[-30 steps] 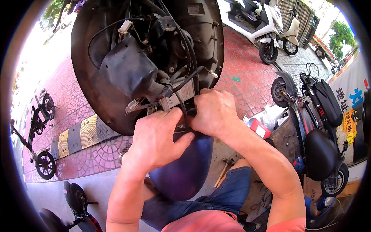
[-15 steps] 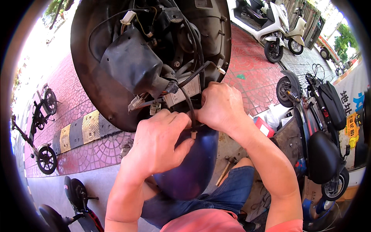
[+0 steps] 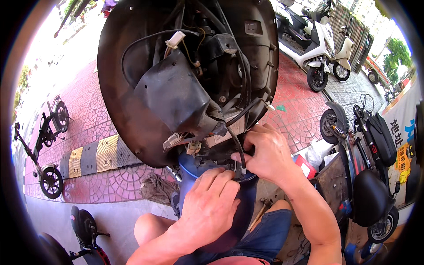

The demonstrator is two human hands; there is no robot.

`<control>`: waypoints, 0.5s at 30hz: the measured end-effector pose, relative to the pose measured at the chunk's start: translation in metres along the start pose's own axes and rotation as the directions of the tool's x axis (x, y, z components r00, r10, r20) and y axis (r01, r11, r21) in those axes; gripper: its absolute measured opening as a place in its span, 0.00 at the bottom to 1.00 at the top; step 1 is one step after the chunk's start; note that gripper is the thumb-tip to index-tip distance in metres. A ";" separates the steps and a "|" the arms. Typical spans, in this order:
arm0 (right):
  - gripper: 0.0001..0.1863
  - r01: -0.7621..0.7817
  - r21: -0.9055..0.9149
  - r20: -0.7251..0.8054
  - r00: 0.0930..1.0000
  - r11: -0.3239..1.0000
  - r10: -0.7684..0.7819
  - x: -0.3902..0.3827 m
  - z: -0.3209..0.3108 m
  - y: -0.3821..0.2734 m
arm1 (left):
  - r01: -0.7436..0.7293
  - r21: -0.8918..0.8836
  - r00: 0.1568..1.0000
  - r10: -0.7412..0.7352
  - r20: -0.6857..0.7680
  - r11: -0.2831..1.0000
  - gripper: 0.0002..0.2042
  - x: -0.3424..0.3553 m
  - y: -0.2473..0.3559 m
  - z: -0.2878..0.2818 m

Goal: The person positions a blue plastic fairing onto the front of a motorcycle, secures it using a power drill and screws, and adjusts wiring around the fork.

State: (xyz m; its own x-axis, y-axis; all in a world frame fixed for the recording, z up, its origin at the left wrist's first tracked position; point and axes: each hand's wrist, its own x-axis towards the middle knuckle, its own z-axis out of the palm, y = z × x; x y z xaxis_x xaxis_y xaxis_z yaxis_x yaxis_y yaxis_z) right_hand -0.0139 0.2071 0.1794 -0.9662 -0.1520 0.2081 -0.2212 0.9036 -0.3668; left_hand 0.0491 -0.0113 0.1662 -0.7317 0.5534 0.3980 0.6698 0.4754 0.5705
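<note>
An opened scooter front, a dark brown plastic shell [image 3: 119, 119] with bare wiring, stands before me. A black plastic cover [image 3: 172, 92] hangs inside it, with white connectors [image 3: 172, 142] at its lower edge. Below is a glossy dark blue body panel [image 3: 245, 198], between my knees. A black cable [image 3: 236, 140] runs down to the panel's upper rim and ends in a small connector. My right hand [image 3: 270, 152] is closed, thumb and forefinger pinching this cable just above its end. My left hand [image 3: 210, 203] curls over the panel's rim beside it; its fingertips are hidden.
A brown rag [image 3: 158, 187] lies left of the panel, and a wooden-handled tool [image 3: 258, 216] by my right knee. At right are a red-and-white box [image 3: 304, 165] and a black scooter [image 3: 371, 181]. A striped speed bump [image 3: 97, 157] crosses the paving at left.
The scooter front sits lower and further right in view. My left hand has shifted down and right, its thumb no longer showing. My right hand has moved down along the cable.
</note>
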 end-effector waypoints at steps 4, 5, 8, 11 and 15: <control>0.13 -0.009 0.130 0.018 1.000 0.991 0.007 0.000 -0.004 0.012 | 0.020 0.007 0.997 -0.019 -0.081 1.000 0.21 0.012 -0.007 -0.003; 0.12 -0.009 0.170 0.021 1.000 0.985 0.006 0.000 -0.004 0.016 | 0.049 0.019 0.994 -0.046 -0.103 0.999 0.21 0.014 -0.011 -0.006; 0.10 -0.006 0.232 0.001 1.000 0.973 0.006 -0.001 -0.002 0.020 | 0.132 0.026 0.984 -0.128 -0.123 0.991 0.21 0.016 -0.017 -0.016; 0.09 -0.014 0.345 -0.047 0.998 0.938 0.033 -0.006 0.007 0.022 | 0.167 0.021 0.979 -0.163 -0.123 0.986 0.20 0.008 -0.023 -0.019; 0.09 -0.116 0.425 -0.007 0.991 0.898 0.131 -0.008 0.009 0.020 | 0.258 0.037 0.939 -0.242 -0.246 0.965 0.20 -0.006 -0.025 -0.015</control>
State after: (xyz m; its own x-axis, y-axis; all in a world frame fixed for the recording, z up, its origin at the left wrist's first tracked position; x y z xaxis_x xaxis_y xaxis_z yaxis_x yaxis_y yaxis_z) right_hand -0.0119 0.2233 0.1624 -0.9859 -0.0290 0.1647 -0.1428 0.6582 -0.7391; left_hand 0.0352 -0.0369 0.1601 -0.8799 0.2366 0.4121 0.4623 0.6269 0.6271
